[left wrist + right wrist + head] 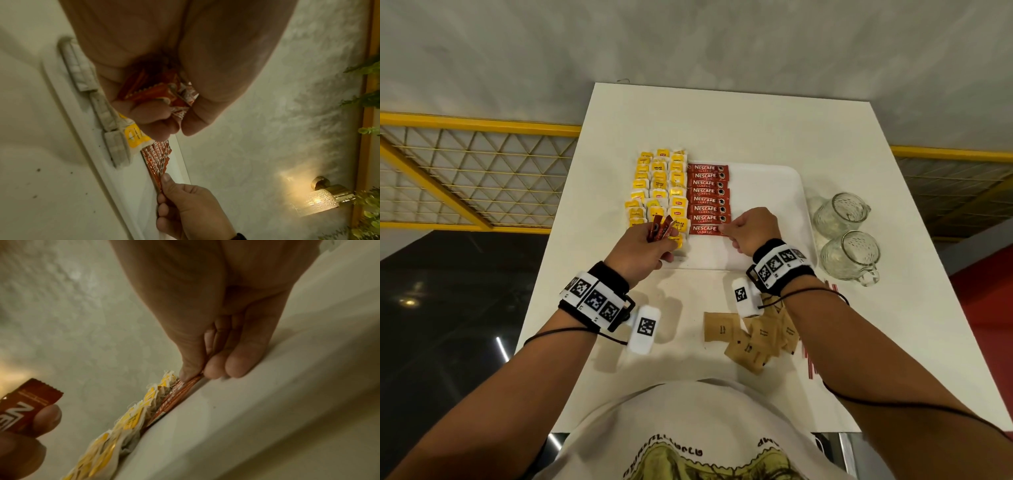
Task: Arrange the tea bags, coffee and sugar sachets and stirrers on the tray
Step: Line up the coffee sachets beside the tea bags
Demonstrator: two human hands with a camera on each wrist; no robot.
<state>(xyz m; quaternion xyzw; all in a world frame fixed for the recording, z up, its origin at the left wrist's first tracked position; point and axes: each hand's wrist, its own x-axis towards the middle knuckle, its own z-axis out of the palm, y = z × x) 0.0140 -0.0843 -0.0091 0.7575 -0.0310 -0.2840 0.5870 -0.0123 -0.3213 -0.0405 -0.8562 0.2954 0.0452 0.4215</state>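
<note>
On the white tray [774, 192] yellow tea bags [657, 192] lie in three columns at the left. Beside them runs a column of red coffee sachets [707, 198]. My right hand [726, 230] pinches the right end of the nearest sachet [703, 229], which lies flat on the tray; the right wrist view shows thumb and fingers closed on that sachet [180, 391]. My left hand [664, 240] hovers over the near tea bags and grips a small bunch of coffee sachets [661, 230], also seen in the left wrist view as a bunch of sachets [164, 97].
Brown sugar sachets [753, 335] lie in a loose heap on the white table [722, 120], near my body. Red stirrers [810, 359] lie partly under my right forearm. Two glass mugs [849, 257] stand right of the tray. The tray's right half is bare.
</note>
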